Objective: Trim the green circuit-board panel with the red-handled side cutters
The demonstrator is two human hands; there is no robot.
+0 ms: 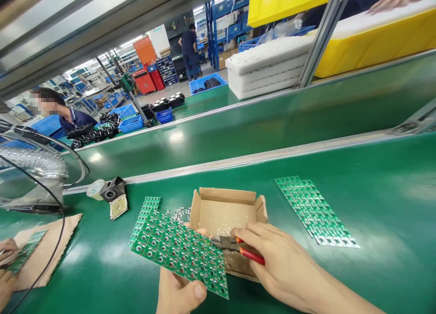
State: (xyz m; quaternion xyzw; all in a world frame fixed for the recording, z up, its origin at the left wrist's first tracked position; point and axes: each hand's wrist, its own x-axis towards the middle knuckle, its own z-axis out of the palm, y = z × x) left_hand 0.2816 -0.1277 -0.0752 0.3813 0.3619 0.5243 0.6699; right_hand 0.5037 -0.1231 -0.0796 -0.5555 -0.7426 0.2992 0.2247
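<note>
- Held a green circuit-board panel (pixel 180 250) in the left hand (pixel 182 292), gripped with the thumb at the near edge and fingertips just showing past the far edge.
- Had that panel tilted above the worktop (pixel 384 191), in front of the cardboard box (pixel 227 194) and hiding its near left corner from view.
- Gripped red-handled cutters (pixel 227 242) in the right hand (pixel 272 255), with fingers and thumb closed round the handles.
- Had the metal tips right by the panel's far edge, toward its right end; could not tell open jaws from shut ones there, nor make out contact.
- Saw small pale bits (pixel 231 223) scattered over the floor of the box.
- Spotted a heap of small grey parts (pixel 179 213) just left of the box, partly behind the held panel.
- Noted another panel (pixel 147 209) lying farther left, partly covered by the held one.
- Saw overlapping panels (pixel 315 209) laid flat on the worktop, right of the box and apart from it.
- Noticed a small dark block (pixel 114 189) beside a white roll (pixel 96 189), back near the metal rail.
- Glimpsed a co-worker's hands (pixel 7 250) at far left, holding a panel over a brown cloth (pixel 57 241).
</note>
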